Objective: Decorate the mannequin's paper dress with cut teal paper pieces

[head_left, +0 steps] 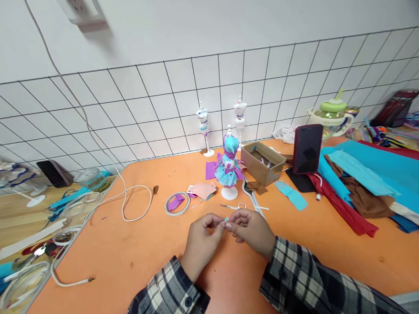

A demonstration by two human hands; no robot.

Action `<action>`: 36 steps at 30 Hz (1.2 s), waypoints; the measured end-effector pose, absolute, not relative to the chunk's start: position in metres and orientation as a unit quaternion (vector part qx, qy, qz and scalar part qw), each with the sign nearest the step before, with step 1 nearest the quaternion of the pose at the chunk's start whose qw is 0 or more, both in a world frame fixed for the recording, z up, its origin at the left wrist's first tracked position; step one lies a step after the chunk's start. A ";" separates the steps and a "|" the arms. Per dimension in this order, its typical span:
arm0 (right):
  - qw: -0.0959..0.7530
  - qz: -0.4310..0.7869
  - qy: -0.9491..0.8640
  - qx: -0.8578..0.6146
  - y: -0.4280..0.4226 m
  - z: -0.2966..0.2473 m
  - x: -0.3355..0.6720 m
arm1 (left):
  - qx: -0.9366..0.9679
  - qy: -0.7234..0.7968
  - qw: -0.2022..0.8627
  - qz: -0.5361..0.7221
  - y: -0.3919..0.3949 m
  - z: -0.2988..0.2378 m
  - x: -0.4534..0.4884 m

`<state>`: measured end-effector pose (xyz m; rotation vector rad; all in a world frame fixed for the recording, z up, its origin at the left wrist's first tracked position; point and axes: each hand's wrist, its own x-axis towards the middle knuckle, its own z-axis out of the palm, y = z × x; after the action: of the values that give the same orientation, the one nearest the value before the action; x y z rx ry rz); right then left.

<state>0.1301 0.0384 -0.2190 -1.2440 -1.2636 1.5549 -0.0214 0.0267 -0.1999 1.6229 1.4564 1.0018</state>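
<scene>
My left hand [200, 236] and my right hand [250, 229] meet over the orange table [130, 258], fingers curled and pinched together. Between the fingertips sits a tiny turquoise scrap [226, 219]. Just beyond the hands lie small scissors [233, 206]. Behind them a little mannequin [228, 163] on a white stand wears a turquoise and purple paper dress. Both arms wear plaid sleeves.
A tape ring [177, 203], pink paper [203, 190], a cardboard box [262, 162], a propped phone [307, 148] and a white cable [133, 200] lie around. Blue, red and brown fabric [362, 180] is piled on the right. Two bare mannequins [203, 126] stand by the grid wall.
</scene>
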 end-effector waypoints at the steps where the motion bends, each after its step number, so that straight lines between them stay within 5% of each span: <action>1: 0.382 0.611 -0.496 -0.485 0.038 -0.219 0.130 | 0.629 0.565 0.365 0.389 0.027 -0.200 -0.021; 13: 0.382 0.630 -0.475 -0.482 0.040 -0.220 0.132 | 0.697 0.530 0.302 0.376 0.028 -0.206 -0.030; 25: 0.413 0.633 -0.478 -0.447 0.039 -0.215 0.136 | 0.637 0.533 0.385 0.404 0.030 -0.198 -0.025; 36: 0.377 0.628 -0.532 -0.425 0.044 -0.217 0.145 | 0.666 0.504 0.357 0.417 0.032 -0.200 -0.031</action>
<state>0.1445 0.0443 -0.2174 -1.0879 -1.3598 1.6054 -0.0306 0.0317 -0.2004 1.7205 1.3017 1.0773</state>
